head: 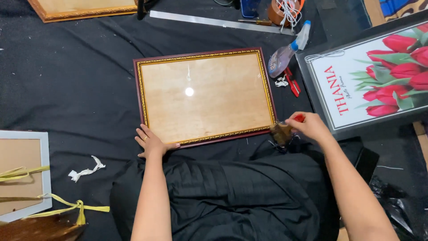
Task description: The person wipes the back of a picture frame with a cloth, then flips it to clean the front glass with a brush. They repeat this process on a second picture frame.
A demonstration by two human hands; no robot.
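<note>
Your left hand [151, 143] lies flat and open, fingers spread, pressing on the near-left corner of the maroon-and-gold picture frame [204, 96], which rests face up in the middle of the black cloth [76, 85]. Your right hand [310, 126] is closed around the red handle of a small brush [283, 132] — its bristles sit just off the frame's near-right corner, touching or nearly touching the moulding; I cannot tell which.

The glass shows a clean reflection and the tan backing is in place, so the frame looks assembled. Judging from the brush at the corner, the dusting is only at the frame's near edge — the far side and the left rail look untouched.

Toward the cloth's far-right edge lie a spray bottle [285, 54] and red pliers [293, 82]; a tulip print [374, 80] sits at the right edge.
</note>
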